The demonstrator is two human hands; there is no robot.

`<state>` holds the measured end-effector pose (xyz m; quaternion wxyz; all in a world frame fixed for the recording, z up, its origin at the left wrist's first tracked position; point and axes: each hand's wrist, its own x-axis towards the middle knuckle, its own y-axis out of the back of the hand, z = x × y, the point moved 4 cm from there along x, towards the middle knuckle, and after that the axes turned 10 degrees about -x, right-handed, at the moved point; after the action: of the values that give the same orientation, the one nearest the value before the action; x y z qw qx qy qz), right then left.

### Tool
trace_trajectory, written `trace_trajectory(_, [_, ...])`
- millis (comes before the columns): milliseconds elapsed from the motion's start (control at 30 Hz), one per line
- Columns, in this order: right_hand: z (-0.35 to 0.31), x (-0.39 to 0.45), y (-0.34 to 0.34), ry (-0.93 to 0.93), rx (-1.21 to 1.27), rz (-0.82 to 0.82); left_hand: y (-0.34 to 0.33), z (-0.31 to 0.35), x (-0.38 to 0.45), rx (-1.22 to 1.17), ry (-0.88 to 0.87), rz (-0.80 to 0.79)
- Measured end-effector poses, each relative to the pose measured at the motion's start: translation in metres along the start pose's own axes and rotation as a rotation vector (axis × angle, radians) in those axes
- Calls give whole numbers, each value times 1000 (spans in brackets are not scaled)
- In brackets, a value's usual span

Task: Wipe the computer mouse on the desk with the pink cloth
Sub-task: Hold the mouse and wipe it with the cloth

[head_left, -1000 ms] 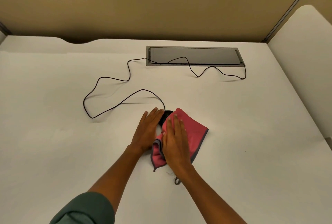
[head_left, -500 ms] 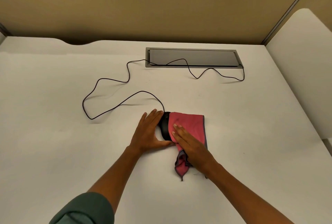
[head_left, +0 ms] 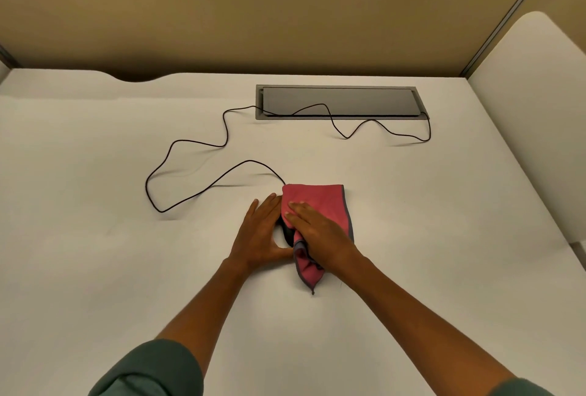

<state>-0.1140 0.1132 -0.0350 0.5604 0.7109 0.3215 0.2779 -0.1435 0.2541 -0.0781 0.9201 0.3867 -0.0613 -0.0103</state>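
Note:
A black computer mouse [head_left: 287, 232] lies near the middle of the white desk [head_left: 95, 268], almost fully covered; only a dark sliver of its left side shows. The pink cloth [head_left: 320, 202] with grey edging is draped over it, one corner trailing toward me. My right hand [head_left: 317, 234] presses flat on the cloth on top of the mouse. My left hand [head_left: 261, 234] cups the mouse's left side, thumb tucked at its near end, steadying it.
The mouse's black cable [head_left: 190, 180] loops across the desk to the left and runs back to a grey cable-tray opening [head_left: 339, 102]. A tan partition [head_left: 285, 15] closes the back; a second white desk surface [head_left: 532, 110] stands at the right.
My right hand has slid the cloth leftward and up over the mouse, which now shows much less. The cloth's trailing corner shifted with it. My left hand kept its hold.

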Motion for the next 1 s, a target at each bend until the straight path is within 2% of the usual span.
trace_trajectory(100, [-5,-7,0,5,-45,23,-1,1,1,-5,-1,-3])
trace_trajectory(233, [-8,-38,-5,46,-24,180,-1,2,1,12,11,5])
trace_trajectory(333, [-6,-56,-11,59,-29,230,3,0,2,19,12,22])
trace_trajectory(667, [1,-59,-19,-37,3,273,2,2,1,5,10,40])
trace_trajectory(833, [17,-30,-12,-222,133,210,4,2,0,14,2,46])
trace_trajectory(1000, [20,-34,-17,-229,146,176,0,2,-2,24,12,21])
